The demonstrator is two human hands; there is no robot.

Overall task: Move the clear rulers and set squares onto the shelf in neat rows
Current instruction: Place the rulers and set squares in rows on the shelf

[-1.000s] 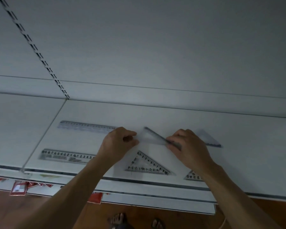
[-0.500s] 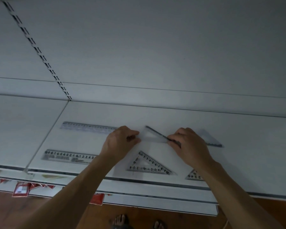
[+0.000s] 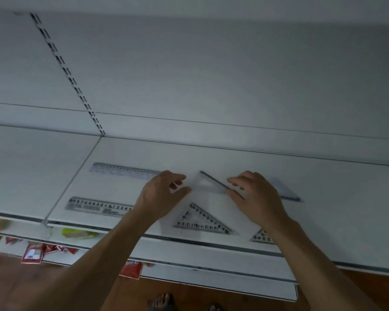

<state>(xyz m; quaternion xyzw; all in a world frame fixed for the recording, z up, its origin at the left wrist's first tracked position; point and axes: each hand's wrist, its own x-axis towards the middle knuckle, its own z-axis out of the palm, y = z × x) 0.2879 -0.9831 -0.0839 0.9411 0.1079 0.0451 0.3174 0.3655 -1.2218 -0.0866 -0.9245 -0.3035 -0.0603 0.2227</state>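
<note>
Hands both over mid-shelf, centre of frame, flanking one clear set square. Left hand: thumb and forefinger parted, other fingers loosely curled, gripping nothing; thumb tip just beside left corner of centre set square, contact impossible to tell through blur. Right hand: thumb and fingertips closed on lower right end of same piece, pinching along its dark edge. Centre set square thus directly between both hands, in back row of white shelf; lying flat or slightly lifted, cannot tell.

Elsewhere on shelf:
- rear ruler, left of left hand, same back row
- front ruler, nearer front edge, right end hidden behind left forearm
- front set square, below and between hands, apart from both
- half-hidden set square, lower right, mostly covered by right forearm
- right-rear set square, poking out behind right hand

Lower shelf along bottom of frame, red packets at its left. Bare toes at bottom edge, on wooden floor.

Against half a second back: left hand then pinched on left corner, now opened. Right-hand pinch unchanged. Centre set square in same spot. Remaining rulers and set squares unmoved.
</note>
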